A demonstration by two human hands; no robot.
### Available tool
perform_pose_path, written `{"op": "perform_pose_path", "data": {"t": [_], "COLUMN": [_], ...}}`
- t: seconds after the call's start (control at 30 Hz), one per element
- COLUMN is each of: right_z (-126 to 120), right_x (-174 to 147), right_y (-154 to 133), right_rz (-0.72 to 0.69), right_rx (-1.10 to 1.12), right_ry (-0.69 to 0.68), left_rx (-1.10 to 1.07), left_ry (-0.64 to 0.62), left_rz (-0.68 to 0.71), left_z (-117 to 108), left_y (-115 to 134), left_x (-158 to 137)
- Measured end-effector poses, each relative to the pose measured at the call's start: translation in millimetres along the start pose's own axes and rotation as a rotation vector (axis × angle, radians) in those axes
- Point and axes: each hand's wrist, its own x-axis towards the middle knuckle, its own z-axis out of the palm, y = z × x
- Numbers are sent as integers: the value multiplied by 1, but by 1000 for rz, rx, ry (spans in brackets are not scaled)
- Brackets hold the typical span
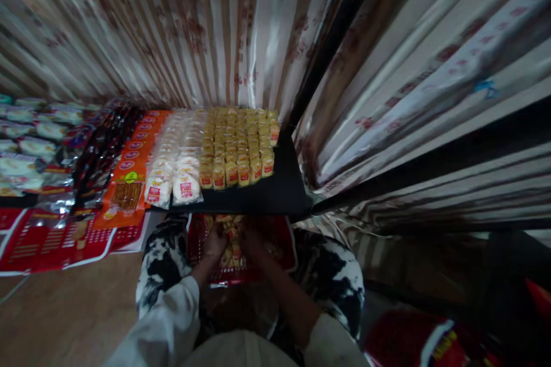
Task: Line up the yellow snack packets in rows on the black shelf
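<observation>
Both hands are inside a red plastic basket (282, 243) resting between the knees. Small yellow-wrapped snack packets (235, 255) lie in it, between and below the hands. My left hand (216, 242) is closed, its fingertips on one of these packets. My right hand (251, 239) is beside it, fingers curled inward; dim light hides what they hold. Just beyond the basket, on a black shelf (286, 175), similar yellow packets (241, 149) stand in tight rows. To their left are rows of white round packets (174, 166).
An orange snack strip (131, 155), dark packets (101, 152) and white packets (32, 137) fill the shelf's left. Red baskets (51, 241) stand below. Striped curtains (193, 28) hang behind and at right. A red bag (408, 335) lies lower right.
</observation>
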Motion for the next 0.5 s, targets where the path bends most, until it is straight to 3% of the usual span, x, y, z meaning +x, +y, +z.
{"op": "perform_pose_path", "data": {"t": [0.17, 0.27, 0.4, 0.5], "right_z": [-34, -55, -79, -92], "right_x": [-15, -24, -37, -46], "right_y": [-12, -17, -22, -23], "right_rz": [-140, -162, -114, -75], "right_rx": [4, 33, 181, 305], "right_ry": [-147, -189, -86, 14], "left_rx": [-186, -438, -798, -943], "left_ry": [-63, -155, -293, -377], "left_rz": [106, 174, 153, 160], "left_z": [-22, -36, -52, -58], "left_y": [19, 30, 43, 56], "left_x": [-23, -34, -47, -57]}}
